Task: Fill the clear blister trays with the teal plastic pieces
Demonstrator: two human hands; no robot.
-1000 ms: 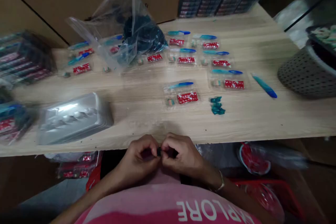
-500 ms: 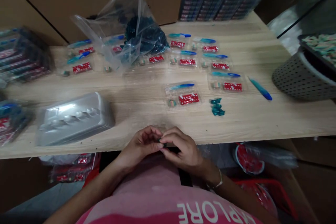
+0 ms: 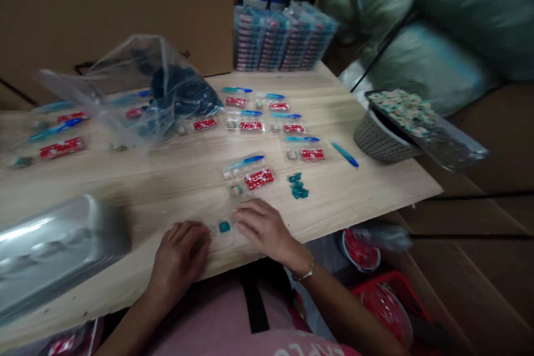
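Note:
A clear plastic blister tray (image 3: 212, 214) lies near the table's front edge, with a small teal square piece (image 3: 224, 226) in it. My left hand (image 3: 179, 253), slightly blurred, has its fingers curled at the tray's left side. At the right side my right hand (image 3: 265, 228) holds the edge with bent fingers. Just beyond is a filled tray with a blue toothbrush (image 3: 246, 162), a red patterned packet (image 3: 259, 179) and a small striped piece (image 3: 236, 189). Several loose teal pieces (image 3: 297, 186) lie to the right of it.
Several filled trays (image 3: 306, 147) lie behind. A clear bag (image 3: 137, 67) of dark teal pieces stands at the back left. Nested clear trays (image 3: 62, 245) sit at the left, a loose toothbrush (image 3: 345, 154) and a grey basket (image 3: 381, 136) at the right. Stacked packs (image 3: 283, 39) stand behind.
My hands were together over the front edge, fingering a small dark piece; now they are apart on the tray, with the teal piece inside it. The view has swung right.

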